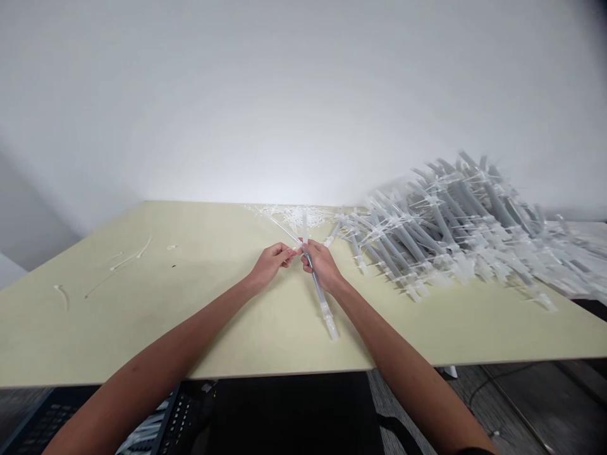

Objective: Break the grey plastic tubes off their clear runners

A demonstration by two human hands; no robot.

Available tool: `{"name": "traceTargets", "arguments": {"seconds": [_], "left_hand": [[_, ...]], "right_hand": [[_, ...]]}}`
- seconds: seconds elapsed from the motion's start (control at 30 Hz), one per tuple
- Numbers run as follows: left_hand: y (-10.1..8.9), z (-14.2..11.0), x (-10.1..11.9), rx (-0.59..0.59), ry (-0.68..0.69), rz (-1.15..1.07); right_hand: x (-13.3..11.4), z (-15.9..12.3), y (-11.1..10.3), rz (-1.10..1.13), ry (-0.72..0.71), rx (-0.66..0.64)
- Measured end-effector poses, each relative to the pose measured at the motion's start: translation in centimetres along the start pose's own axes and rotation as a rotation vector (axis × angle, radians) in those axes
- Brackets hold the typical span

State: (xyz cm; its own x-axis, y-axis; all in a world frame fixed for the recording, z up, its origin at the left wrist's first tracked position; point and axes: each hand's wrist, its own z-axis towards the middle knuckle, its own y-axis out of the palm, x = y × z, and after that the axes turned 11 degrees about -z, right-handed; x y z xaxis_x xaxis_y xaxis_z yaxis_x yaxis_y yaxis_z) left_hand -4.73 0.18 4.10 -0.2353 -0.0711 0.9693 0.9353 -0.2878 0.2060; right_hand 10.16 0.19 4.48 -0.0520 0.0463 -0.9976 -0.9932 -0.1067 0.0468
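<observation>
Grey tube (318, 287), right hand (325, 265), fingers clamped on it, left hand (270, 264), fingers together, tube pile (441, 218) at three o'clock

Grey right here in front of me: my tube (318, 289) runs grey along its length, turning milky white at its near end. Over on my right, the pile of tubes (448, 218) answers in streaks of grey and frosty white! Far side, the ties (283, 215) show white; off left, loose strips (129, 260) in creamy white. Pale yellow for the table (265, 341), greyish white for the wall (284, 95). Near left, a dark blue basket (173, 407), dotted with rows of holes.
</observation>
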Motion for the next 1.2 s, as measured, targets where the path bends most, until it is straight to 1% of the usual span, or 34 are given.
{"name": "traceTargets", "arguments": {"seconds": [0.13,0.3,0.47,0.6,0.73,0.9,1.03,1.13,1.2], "left_hand": [[0.38,-0.13,0.13,-0.005,0.027,0.034],[0.57,-0.19,0.19,0.002,0.056,0.033],[0.64,-0.21,0.18,0.024,0.072,0.032],[0.63,-0.27,0.23,0.029,0.096,0.071],[0.84,-0.48,0.37,0.038,0.11,0.112],[0.96,-0.64,0.38,0.035,0.1,0.125],[0.55,-0.32,0.08,0.016,0.016,0.028],[0.37,-0.04,-0.04,0.029,-0.034,-0.034],[0.43,0.05,0.01,0.024,-0.02,-0.05]], "right_hand": [[0.43,0.12,0.26,-0.046,-0.058,0.016],[0.55,0.34,0.22,-0.034,-0.085,0.028],[0.62,0.46,0.17,-0.044,-0.099,0.042],[0.75,0.6,0.21,-0.055,-0.107,0.054],[0.74,0.78,0.1,-0.075,-0.085,0.092],[0.57,0.82,-0.3,-0.043,-0.082,0.091],[0.29,0.56,-0.47,-0.011,-0.12,0.088],[0.09,0.27,-0.12,-0.011,-0.146,0.057],[0.03,0.08,0.3,-0.03,-0.162,0.026]]}}
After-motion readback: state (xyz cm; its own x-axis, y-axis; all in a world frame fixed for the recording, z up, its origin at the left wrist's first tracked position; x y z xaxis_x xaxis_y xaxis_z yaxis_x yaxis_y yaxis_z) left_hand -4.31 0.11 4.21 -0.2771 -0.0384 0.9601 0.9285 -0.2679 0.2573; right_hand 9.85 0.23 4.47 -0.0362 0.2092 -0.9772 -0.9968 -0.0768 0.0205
